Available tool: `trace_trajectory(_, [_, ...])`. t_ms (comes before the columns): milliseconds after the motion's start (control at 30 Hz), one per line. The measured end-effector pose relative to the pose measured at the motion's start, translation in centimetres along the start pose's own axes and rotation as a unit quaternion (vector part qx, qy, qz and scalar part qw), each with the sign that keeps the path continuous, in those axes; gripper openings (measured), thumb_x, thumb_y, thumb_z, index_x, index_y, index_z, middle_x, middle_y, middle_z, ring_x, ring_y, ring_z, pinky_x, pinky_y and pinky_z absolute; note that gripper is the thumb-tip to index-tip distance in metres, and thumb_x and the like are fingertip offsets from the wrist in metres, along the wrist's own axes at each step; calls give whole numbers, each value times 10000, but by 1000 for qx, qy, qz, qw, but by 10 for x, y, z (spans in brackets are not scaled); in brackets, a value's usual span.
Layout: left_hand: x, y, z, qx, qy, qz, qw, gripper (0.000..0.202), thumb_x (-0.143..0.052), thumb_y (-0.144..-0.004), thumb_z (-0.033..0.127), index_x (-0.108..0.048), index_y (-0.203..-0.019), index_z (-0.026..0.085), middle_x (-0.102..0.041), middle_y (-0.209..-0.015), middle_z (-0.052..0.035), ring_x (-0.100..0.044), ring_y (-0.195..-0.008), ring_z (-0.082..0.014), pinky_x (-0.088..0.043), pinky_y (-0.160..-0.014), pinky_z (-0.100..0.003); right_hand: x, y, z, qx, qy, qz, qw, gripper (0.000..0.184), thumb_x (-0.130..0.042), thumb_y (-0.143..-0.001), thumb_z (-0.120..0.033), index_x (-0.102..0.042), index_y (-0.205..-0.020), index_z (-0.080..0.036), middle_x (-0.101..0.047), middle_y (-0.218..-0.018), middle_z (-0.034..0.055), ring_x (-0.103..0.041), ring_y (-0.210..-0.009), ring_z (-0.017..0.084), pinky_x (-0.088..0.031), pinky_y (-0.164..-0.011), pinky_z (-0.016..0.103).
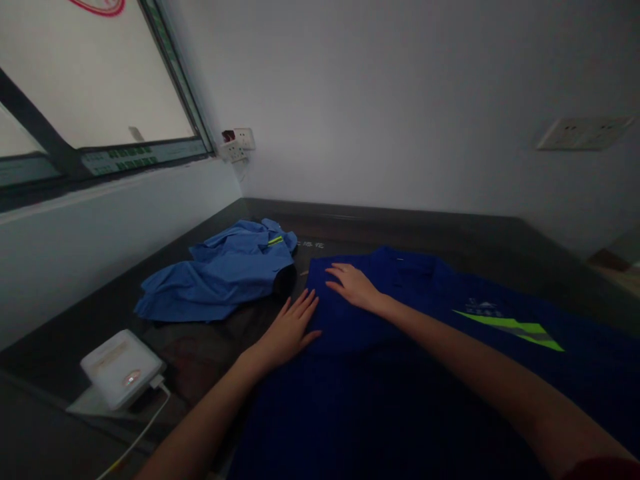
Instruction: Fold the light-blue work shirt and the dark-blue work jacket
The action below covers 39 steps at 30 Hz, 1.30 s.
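Note:
A dark blue work shirt (pixel 360 333) lies spread over the near and right part of the dark table, its collar toward the wall. A yellow-green reflective strip (pixel 515 328) and a small pale print cross its right side. My left hand (pixel 291 328) rests at the shirt's left edge, fingers stretched out. Farther up, my right hand (pixel 354 285) lies on the cloth near the upper left, its fingers extended and slightly apart. Neither hand grips anything that I can see.
A crumpled lighter blue shirt (pixel 225 270) lies at the left of the table (pixel 340 223). Nearer, a white box-shaped device (pixel 123 367) has a white cable (pixel 143 433) plugged in. Wall sockets (pixel 583 133) and a window (pixel 100 80) border the place.

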<state>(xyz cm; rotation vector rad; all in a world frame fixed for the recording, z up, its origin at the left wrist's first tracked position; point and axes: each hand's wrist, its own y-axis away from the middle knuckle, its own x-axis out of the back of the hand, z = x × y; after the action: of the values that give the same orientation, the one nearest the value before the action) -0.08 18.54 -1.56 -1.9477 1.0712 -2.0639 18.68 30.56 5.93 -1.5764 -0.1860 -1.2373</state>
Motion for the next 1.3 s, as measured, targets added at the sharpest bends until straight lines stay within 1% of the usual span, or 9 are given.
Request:
trace_trajectory(167, [-11, 1, -5, 19, -35, -22, 999, 696, -369, -898, 567, -219, -1480, 215, -201, -1533, -123, -185, -1417, -270, -183, -1128, -510, -15, 28, 4, 0, 33, -59, 998, 578, -391, -910, -554, -380, -1418, -278, -317, -1504, 88, -250, -1392, 292, -190, -1102, 563])
trace_trajectory(400, [-12, 0, -9, 24, -49, -34, 998, 702, -368, -885, 598, -190, -1483, 277, -178, -1541, -98, -189, -1416, -274, -182, -1121, -519, -11, 31, 9, 20, 12, -33, 999, 575, -376, -918, -550, -381, -1417, -265, -320, -1503, 91, -236, -1399, 271, -194, -1107, 551])
trace_trajectory(567, [-8, 0, -8, 27, -45, -45, 998, 689, -373, -884, 593, -205, -1478, 286, -187, -1540, -94, -212, -1410, -280, -196, -1112, -531, 19, 58, 14, 22, -19, 1, 1000, 606, -408, -904, -551, -372, -1423, -241, -297, -1513, 96, -209, -1408, 275, -208, -1107, 547])
trace_trajectory(667, [2, -7, -11, 30, -27, -62, 997, 663, -393, -876, 598, -260, -1460, 312, -245, -1528, -90, -281, -1385, -288, -224, -1097, -535, 49, 93, 39, -12, -5, 36, 999, 600, -428, -901, -526, -379, -1420, -229, -329, -1498, 98, -230, -1403, 261, -225, -1115, 517])
trace_trajectory(833, [25, -46, -9, 15, -10, 2, 1000, 522, -388, -911, 494, -485, -1332, 200, -532, -1343, -117, -494, -1229, -243, -323, -1063, -419, 91, 173, 113, -160, 77, 44, 983, 618, -495, -868, -423, -385, -1417, -162, -402, -1445, 152, -305, -1373, 261, -260, -1123, 439])
trace_trajectory(967, [24, -100, 15, -42, 0, 22, 999, 440, -444, -899, 426, -544, -1265, 202, -556, -1312, -100, -499, -1214, -244, -336, -1058, -409, 96, 212, 155, -266, 118, 19, 956, 633, -495, -855, -472, -414, -1401, -162, -401, -1434, 190, -351, -1346, 295, -296, -1099, 443])
trace_trajectory(1067, [6, -139, 37, 2, -4, 22, 1000, 433, -441, -905, 409, -524, -1291, 233, -469, -1405, -96, -359, -1330, -301, -273, -1075, -531, 90, 216, 160, -295, 111, -1, 949, 651, -444, -872, -543, -412, -1406, -173, -363, -1457, 197, -319, -1361, 308, -300, -1087, 454])
trace_trajectory(1167, [-17, -162, 51, 72, -6, 18, 997, 495, -371, -915, 503, -441, -1364, 307, -329, -1503, -60, -173, -1404, -361, -202, -1039, -669, 83, 213, 153, -324, 112, -15, 939, 675, -395, -874, -609, -393, -1421, -215, -321, -1486, 180, -250, -1383, 349, -271, -1079, 511])
trace_trajectory(1300, [-39, -168, 51, 89, -23, 25, 995, 546, -271, -921, 562, -336, -1423, 357, -262, -1533, -16, -141, -1419, -335, -120, -1073, -663, 75, 216, 149, -325, 124, -10, 937, 711, -351, -863, -667, -352, -1441, -252, -270, -1517, 149, -194, -1396, 367, -221, -1088, 529])
